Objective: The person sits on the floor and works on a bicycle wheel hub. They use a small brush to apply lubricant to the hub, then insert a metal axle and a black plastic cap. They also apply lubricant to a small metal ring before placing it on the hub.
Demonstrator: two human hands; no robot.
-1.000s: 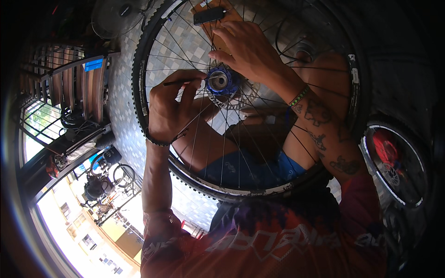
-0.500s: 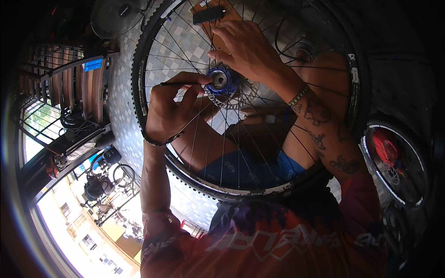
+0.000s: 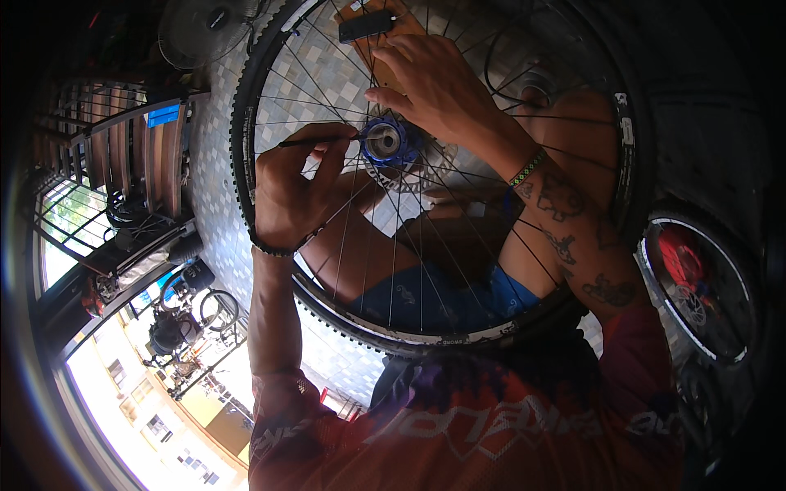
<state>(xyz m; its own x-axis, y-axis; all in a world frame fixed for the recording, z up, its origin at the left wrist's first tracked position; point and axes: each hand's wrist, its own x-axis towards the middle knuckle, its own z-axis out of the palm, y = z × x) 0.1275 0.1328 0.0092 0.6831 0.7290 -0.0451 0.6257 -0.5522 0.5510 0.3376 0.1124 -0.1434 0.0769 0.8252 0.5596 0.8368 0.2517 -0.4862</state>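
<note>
Bicycle wheel (image 3: 458,340) across the legs (image 3: 340,266), hub work seemingly unfinished.
The left hand (image 3: 296,184) has its grip pinched on a thin dark tool (image 3: 298,143) beside the blue hub (image 3: 385,141), whose end is exposed; the right hand (image 3: 446,92), fingers apart, hovers over spokes (image 3: 422,311). How much remains is unclear.

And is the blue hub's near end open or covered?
Open: the blue hub shows a round recess with a dark centre and no cover across it. How deep it goes, I can't tell.

Tiled floor (image 3: 215,164), orange-brown board (image 3: 388,75), dark phone (image 3: 365,27) atop the board
</note>
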